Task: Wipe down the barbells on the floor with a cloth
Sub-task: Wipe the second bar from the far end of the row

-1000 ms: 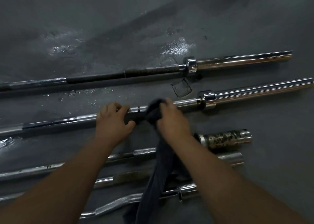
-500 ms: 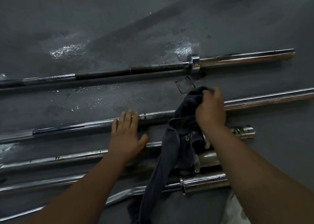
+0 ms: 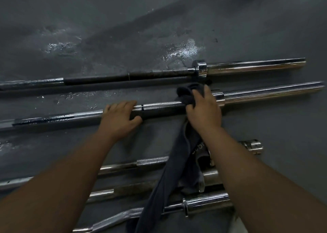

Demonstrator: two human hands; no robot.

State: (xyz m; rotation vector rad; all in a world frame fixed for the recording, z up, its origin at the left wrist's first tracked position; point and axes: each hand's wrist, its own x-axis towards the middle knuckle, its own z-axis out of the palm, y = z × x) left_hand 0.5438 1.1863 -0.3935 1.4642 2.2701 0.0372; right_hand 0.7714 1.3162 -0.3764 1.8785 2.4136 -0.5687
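Head camera looks down on a barbell [image 3: 162,109] lying flat on the dark floor [image 3: 123,29], its long axis running left to right across the view and rising a little toward the right. The right hand [image 3: 203,114] sits on the shaft just left of the collar [image 3: 218,98], fingers clenched round a bunched dark cloth [image 3: 187,95] that wraps the bar there, while the rest of the cloth trails back toward the person over the nearer bars [image 3: 152,162]. The chrome sleeve [image 3: 265,93] therefore lies straight off to the right of those fingers, along the bar's own line, and the right hand is plainly the nearer one to it. The left hand [image 3: 120,119] is well apart to the left on the same shaft, fingers curled over the top and thumb tucked on the near side, grasping it as if to steady it. Knurled shaft shows bare between the two hands. Both forearms reach forward, wrists low. A far barbell [image 3: 159,74] lies parallel just beyond, close to the cloth but apparently not touched by it.
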